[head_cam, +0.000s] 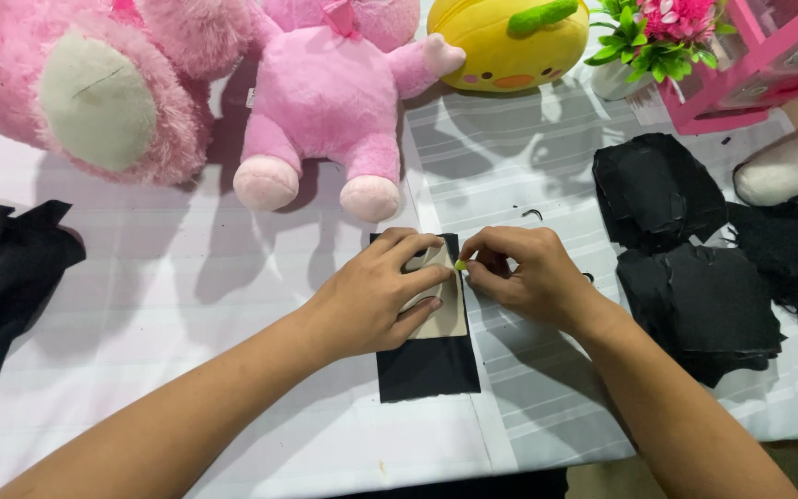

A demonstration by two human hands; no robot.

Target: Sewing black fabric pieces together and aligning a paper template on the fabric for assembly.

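A black rectangle of fabric (427, 365) lies on the white table (187, 277) in front of me. On it rests a beige card template (445, 319). My left hand (376, 296) presses flat on the template, fingers spread over it. My right hand (524, 273) pinches a small yellow-green piece (460, 265), likely chalk, at the template's upper right edge. The two hands almost touch there.
Piles of cut black fabric pieces (695, 249) lie to the right, another black cloth (2, 277) at the far left. Pink plush toys (325, 102), a yellow plush (510, 42), a flower pot (648, 37) and a pink box (759, 65) line the back.
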